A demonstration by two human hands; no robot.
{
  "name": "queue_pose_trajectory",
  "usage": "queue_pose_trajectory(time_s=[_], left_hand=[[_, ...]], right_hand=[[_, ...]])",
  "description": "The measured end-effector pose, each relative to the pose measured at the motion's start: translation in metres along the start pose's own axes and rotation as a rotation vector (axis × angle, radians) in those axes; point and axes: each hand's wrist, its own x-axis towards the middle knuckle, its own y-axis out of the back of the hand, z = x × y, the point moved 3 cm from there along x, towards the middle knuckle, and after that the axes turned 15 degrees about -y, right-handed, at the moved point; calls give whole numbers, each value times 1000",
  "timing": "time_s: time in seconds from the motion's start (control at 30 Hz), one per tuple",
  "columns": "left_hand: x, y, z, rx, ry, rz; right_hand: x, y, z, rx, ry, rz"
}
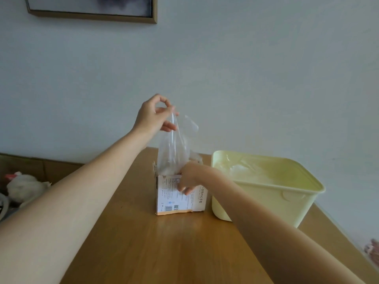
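Observation:
A small white cardboard box [174, 203] with printed text and an orange bottom edge stands on the wooden table [164, 253]. A clear thin plastic glove [174, 148] rises out of its open top. My left hand [153, 115] is raised above the box and pinches the glove's upper end between thumb and fingers. My right hand [188, 179] grips the box at its top front edge, fingers curled down over the printed face.
A pale yellow plastic bin [287, 197] with clear plastic inside stands just right of the box. White cloth-like clutter [24, 187] lies low at the left beyond the table. A framed picture [92, 11] hangs on the wall behind.

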Motion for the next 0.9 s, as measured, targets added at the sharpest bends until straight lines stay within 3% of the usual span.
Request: queue_pose_trajectory(time_s=[0.13,0.23,0.33,0.63,0.7,0.8,0.9], left_hand=[[6,-7,21,41,-48,-42],[4,-11,25,241,-79,-170],[6,-11,25,320,-75,-121],[13,-15,25,303,22,57],[11,-14,19,402,104,-72],[-1,-25,9,493,279,-368],[-1,-38,20,487,189,-274]], right_hand=[[2,-6,-10,80,25,74],[-7,2,-8,258,60,-6],[-24,26,3,427,105,-10],[-42,81,44,1088,149,363],[-47,93,56,1255,125,413],[-47,104,73,1129,32,598],[-44,111,83,782,-35,802]])
